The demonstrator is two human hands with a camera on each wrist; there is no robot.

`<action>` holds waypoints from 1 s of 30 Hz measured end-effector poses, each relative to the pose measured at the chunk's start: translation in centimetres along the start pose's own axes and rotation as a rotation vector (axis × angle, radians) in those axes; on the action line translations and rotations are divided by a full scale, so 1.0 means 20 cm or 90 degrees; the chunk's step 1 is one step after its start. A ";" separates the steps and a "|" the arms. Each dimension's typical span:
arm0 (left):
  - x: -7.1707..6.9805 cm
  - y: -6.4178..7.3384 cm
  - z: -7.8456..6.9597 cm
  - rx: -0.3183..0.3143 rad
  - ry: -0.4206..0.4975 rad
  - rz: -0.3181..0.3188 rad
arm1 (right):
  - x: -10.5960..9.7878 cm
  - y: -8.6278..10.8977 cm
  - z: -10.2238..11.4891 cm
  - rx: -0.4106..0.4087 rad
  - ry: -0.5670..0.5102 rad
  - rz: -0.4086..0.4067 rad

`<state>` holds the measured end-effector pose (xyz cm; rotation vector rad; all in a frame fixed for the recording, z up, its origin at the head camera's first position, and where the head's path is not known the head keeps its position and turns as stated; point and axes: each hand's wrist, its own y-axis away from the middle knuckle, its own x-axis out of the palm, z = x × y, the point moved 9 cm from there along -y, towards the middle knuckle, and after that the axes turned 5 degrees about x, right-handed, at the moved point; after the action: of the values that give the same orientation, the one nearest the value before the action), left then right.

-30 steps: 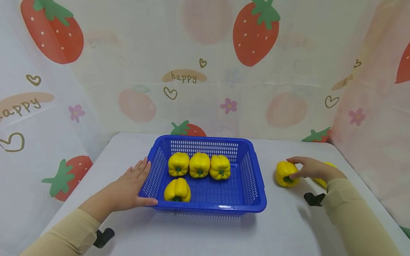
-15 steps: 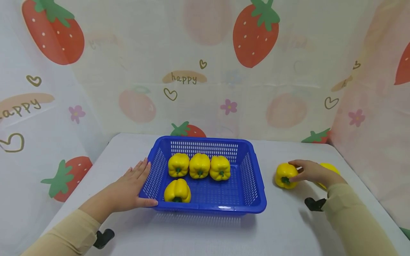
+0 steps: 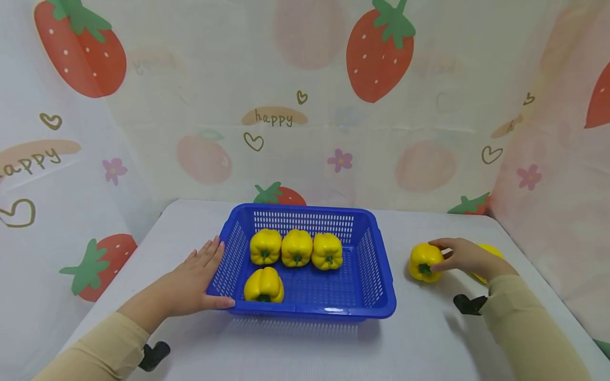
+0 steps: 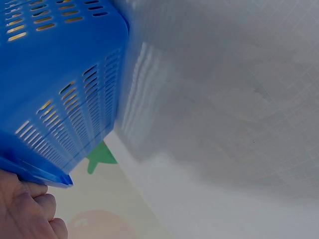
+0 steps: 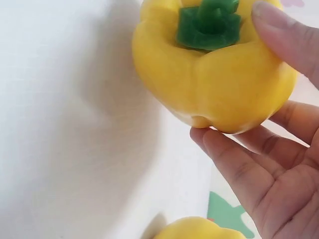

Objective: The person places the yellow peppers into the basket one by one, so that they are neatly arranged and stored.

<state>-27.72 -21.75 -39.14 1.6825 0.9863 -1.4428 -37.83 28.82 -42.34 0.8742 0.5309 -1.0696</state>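
My left hand lies along the left side of a blue plastic basket, fingers straight and thumb on its front rim. In the left wrist view, its fingers are at the edge of the basket. To the right of the basket, my right hand holds a yellow bell pepper between thumb and fingers. The right wrist view shows the thumb beside the green stem of this pepper and the fingertips against its far side. Several yellow bell peppers are inside the basket, three in a back row and one pepper at front left.
Behind the right hand is another yellow thing, partly hidden; its rounded top shows at the bottom of the right wrist view. A white-covered table carries everything. A strawberry-print curtain stands behind and on both sides.
The right hand has shifted slightly to the right, and the pepper in it has turned a little, its stem moving left. The left hand and basket have stayed put.
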 end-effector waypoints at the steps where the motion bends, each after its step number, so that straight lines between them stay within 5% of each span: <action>1: 0.00 0.00 0.00 0.000 -0.002 -0.001 | -0.01 0.00 0.01 -0.009 0.007 -0.004; 11: 0.01 -0.01 0.01 -0.005 0.000 0.005 | -0.08 0.05 0.07 -0.029 0.012 -0.013; 25: 0.01 -0.01 0.01 -0.003 -0.001 0.005 | -0.18 0.11 0.30 -0.093 0.062 -0.040; 30: 0.01 -0.01 0.00 -0.003 -0.001 0.007 | -0.19 0.12 0.39 -0.097 0.028 -0.015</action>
<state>-27.86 -21.76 -39.29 1.6814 0.9783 -1.4335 -37.52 24.99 -34.24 0.7601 0.6521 -1.0186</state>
